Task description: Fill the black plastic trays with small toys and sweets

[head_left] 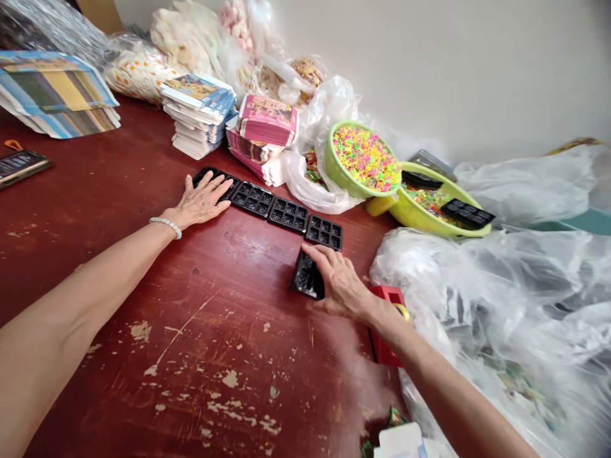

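My left hand [203, 200], with a beaded bracelet [167, 224] at the wrist, lies flat with fingers spread over the leftmost black plastic tray. To its right, black compartment trays [287, 214] continue in a slanting row on the red table [214, 305]. My right hand [341, 283] grips another black plastic tray [305, 277] just below the row's right end. Its thumb and fingers close over the right side of that tray. Part of the tray is hidden by the hand, so I cannot tell whether it is one piece or a stack.
Behind the row stand stacked blue printed cards [198, 111] and pink ones [267, 121]. A green basket [329, 159] of small colourful pieces sits beside a yellow-green basin [415, 219]. Plastic bags [458, 286] crowd the right, near a red tape dispenser [389, 346]. A phone [21, 166] lies left.
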`<move>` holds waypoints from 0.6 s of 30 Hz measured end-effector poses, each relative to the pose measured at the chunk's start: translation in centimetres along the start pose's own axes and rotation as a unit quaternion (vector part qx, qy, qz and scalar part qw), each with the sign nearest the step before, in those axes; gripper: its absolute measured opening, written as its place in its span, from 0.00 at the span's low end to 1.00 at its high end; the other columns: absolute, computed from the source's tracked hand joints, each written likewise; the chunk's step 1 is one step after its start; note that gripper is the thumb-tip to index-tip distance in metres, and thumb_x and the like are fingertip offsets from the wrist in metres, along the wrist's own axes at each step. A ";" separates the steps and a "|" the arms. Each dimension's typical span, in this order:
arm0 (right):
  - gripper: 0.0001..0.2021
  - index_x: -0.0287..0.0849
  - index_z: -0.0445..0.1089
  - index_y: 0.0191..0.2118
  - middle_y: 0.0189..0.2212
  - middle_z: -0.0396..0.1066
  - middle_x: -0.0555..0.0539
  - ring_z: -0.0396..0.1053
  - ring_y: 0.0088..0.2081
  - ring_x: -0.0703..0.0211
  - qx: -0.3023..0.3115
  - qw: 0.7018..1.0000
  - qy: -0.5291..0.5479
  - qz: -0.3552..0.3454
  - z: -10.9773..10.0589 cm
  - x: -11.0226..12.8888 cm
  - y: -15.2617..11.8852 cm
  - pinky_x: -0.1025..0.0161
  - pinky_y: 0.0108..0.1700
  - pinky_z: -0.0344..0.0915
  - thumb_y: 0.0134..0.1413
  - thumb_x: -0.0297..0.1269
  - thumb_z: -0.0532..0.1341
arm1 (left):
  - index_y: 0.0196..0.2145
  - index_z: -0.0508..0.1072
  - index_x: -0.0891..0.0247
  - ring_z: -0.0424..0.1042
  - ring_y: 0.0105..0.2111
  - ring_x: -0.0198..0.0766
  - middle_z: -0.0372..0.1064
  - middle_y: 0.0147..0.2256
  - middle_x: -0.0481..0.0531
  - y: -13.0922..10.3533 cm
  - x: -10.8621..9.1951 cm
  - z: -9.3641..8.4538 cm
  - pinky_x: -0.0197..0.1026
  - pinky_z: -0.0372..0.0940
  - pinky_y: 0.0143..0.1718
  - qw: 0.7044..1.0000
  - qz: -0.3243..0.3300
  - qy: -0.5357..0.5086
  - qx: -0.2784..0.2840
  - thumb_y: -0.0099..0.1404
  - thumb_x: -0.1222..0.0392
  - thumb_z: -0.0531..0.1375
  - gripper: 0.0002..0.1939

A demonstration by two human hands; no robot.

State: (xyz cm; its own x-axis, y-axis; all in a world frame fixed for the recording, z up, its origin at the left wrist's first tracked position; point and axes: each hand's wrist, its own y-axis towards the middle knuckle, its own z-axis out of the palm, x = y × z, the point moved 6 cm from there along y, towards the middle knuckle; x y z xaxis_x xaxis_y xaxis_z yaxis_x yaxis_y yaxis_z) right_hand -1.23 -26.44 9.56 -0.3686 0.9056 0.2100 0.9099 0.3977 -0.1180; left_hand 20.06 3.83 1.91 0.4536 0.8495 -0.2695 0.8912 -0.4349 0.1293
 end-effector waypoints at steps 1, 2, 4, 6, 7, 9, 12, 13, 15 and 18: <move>0.64 0.52 0.42 0.76 0.67 0.55 0.34 0.60 0.63 0.30 0.013 1.000 0.011 -0.003 0.4 1.0 -0.4 0.34 0.62 0.61 0.36 0.43 0.78 | 0.74 0.53 0.65 0.36 0.74 0.61 0.45 0.74 0.63 0.1 -0.2 -0.4 0.79 0.27 0.67 1.000 -0.002 -0.011 -0.008 0.76 0.48 0.45 0.35; 0.64 0.52 0.43 0.76 0.67 0.55 0.34 0.60 0.63 0.30 0.025 0.999 0.025 -0.001 0.8 1.9 -0.7 0.34 0.62 0.60 0.36 0.43 0.79 | 0.74 0.53 0.66 0.35 0.75 0.61 0.44 0.74 0.64 0.0 -0.7 -0.9 0.79 0.26 0.67 0.999 -0.004 -0.022 -0.025 0.75 0.49 0.46 0.35; 0.65 0.53 0.41 0.76 0.67 0.55 0.34 0.58 0.64 0.30 0.024 0.997 0.067 0.021 1.1 3.2 -0.9 0.32 0.63 0.59 0.36 0.45 0.79 | 0.72 0.55 0.68 0.36 0.74 0.63 0.45 0.74 0.67 -1.0 -2.5 -2.6 0.77 0.25 0.67 0.995 -0.001 -0.059 -0.076 0.73 0.49 0.49 0.36; 0.66 0.54 0.38 0.76 0.67 0.54 0.34 0.58 0.65 0.30 -0.012 0.990 0.124 0.069 1.1 3.9 -0.7 0.30 0.63 0.58 0.37 0.48 0.79 | 0.69 0.63 0.68 0.48 0.71 0.65 0.56 0.69 0.69 -3.2 -5.6 -4.2 0.73 0.37 0.69 0.984 0.009 -0.148 -0.095 0.69 0.45 0.55 0.37; 0.67 0.54 0.36 0.77 0.67 0.54 0.34 0.57 0.65 0.30 -0.037 0.983 0.153 0.096 1.2 4.1 -0.5 0.30 0.64 0.58 0.38 0.49 0.78 | 0.65 0.69 0.66 0.60 0.66 0.64 0.66 0.64 0.68 -4.8 -7.4 -4.5 0.67 0.49 0.67 0.973 0.010 -0.219 -0.076 0.67 0.43 0.58 0.35; 0.67 0.52 0.33 0.77 0.67 0.54 0.33 0.57 0.66 0.30 -0.084 0.966 0.201 0.139 1.5 4.6 -0.1 0.30 0.64 0.58 0.38 0.50 0.78 | 0.50 0.79 0.59 0.75 0.49 0.55 0.78 0.48 0.59 -8.5 -11.7 -3.8 0.54 0.66 0.55 0.921 0.004 -0.386 0.059 0.65 0.39 0.62 0.25; 0.68 0.49 0.31 0.77 0.65 0.54 0.32 0.58 0.64 0.29 -0.125 0.949 0.244 0.153 2.6 6.1 0.6 0.30 0.63 0.60 0.38 0.49 0.76 | 0.43 0.81 0.60 0.76 0.38 0.47 0.80 0.41 0.56 -14.5 -17.2 -2.1 0.47 0.69 0.43 0.771 -0.054 -0.605 0.193 0.63 0.41 0.67 0.21; 0.68 0.49 0.31 0.76 0.65 0.54 0.31 0.59 0.64 0.29 -0.131 0.946 0.254 0.151 3.1 6.7 0.7 0.30 0.62 0.60 0.37 0.48 0.76 | 0.41 0.81 0.61 0.75 0.37 0.46 0.79 0.39 0.56 -15.9 -18.0 -1.7 0.45 0.68 0.42 0.737 -0.083 -0.646 0.180 0.61 0.43 0.69 0.19; 0.68 0.48 0.30 0.76 0.65 0.55 0.31 0.59 0.63 0.28 -0.141 0.942 0.262 0.155 4.0 8.0 0.6 0.30 0.62 0.60 0.37 0.45 0.75 | 0.38 0.82 0.61 0.73 0.35 0.43 0.78 0.37 0.54 -18.1 -18.6 -1.1 0.43 0.67 0.41 0.714 -0.121 -0.675 0.140 0.59 0.46 0.71 0.16; 0.65 0.47 0.31 0.77 0.66 0.53 0.30 0.59 0.63 0.27 -0.169 0.946 0.233 0.151 4.5 9.6 -0.3 0.29 0.62 0.58 0.40 0.45 0.73 | 0.30 0.80 0.62 0.69 0.29 0.40 0.74 0.29 0.51 -20.0 -18.5 -0.6 0.42 0.64 0.35 0.735 -0.149 -0.651 0.118 0.57 0.46 0.71 0.16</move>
State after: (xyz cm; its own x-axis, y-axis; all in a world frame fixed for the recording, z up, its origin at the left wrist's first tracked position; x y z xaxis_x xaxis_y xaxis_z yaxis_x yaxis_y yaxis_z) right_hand -5.91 -17.17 7.22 -0.0295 0.7754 0.6307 0.9982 -0.0099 0.0590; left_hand -6.09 -2.98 4.89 -0.2901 -0.0210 -0.9568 0.8534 -0.4581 -0.2487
